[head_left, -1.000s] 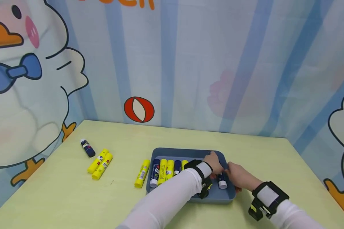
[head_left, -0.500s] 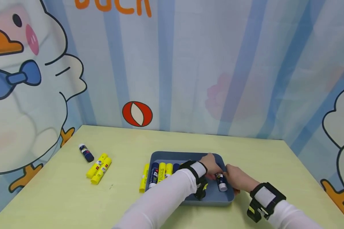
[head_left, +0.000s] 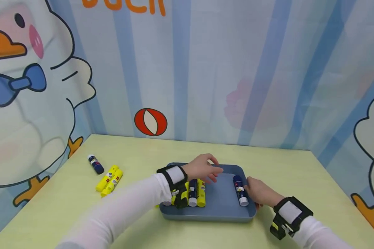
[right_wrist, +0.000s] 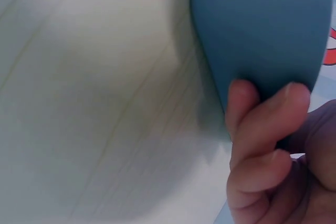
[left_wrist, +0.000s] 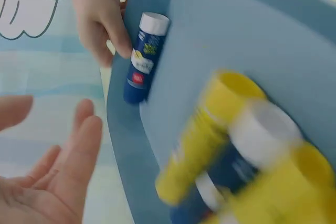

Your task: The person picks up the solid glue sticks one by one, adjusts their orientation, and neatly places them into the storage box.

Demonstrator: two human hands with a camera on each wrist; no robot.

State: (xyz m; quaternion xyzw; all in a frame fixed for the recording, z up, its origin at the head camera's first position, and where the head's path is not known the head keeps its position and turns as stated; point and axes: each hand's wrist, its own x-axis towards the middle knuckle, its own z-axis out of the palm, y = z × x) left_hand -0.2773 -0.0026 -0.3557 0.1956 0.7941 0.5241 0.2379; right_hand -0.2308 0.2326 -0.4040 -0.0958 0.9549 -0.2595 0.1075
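A blue-grey tray [head_left: 221, 199] holds several glue sticks. My right hand [head_left: 263, 192] grips its right rim, thumb on the inside and fingers curled under the wall in the right wrist view. Just inside that rim lies a dark blue glue stick [head_left: 240, 190] with a white cap, close to the right thumb. My left hand [head_left: 204, 167] hovers over the tray's back middle, fingers spread and holding nothing. Below it, a yellow glue stick [head_left: 201, 193] and a blue glue stick [head_left: 193, 193] lie side by side. My left forearm partly hides the others in that row.
On the table [head_left: 137, 155] to the left of the tray lie two yellow glue sticks [head_left: 112, 183] side by side. A dark blue glue stick [head_left: 96, 164] is behind them. Another yellow one beside the tray is mostly hidden by the left sleeve. A printed curtain [head_left: 202, 69] hangs behind.
My left hand has let go of the blue glue stick at the tray's right side and moved left, with its fingers opened out. The right hand keeps its grip on the rim.
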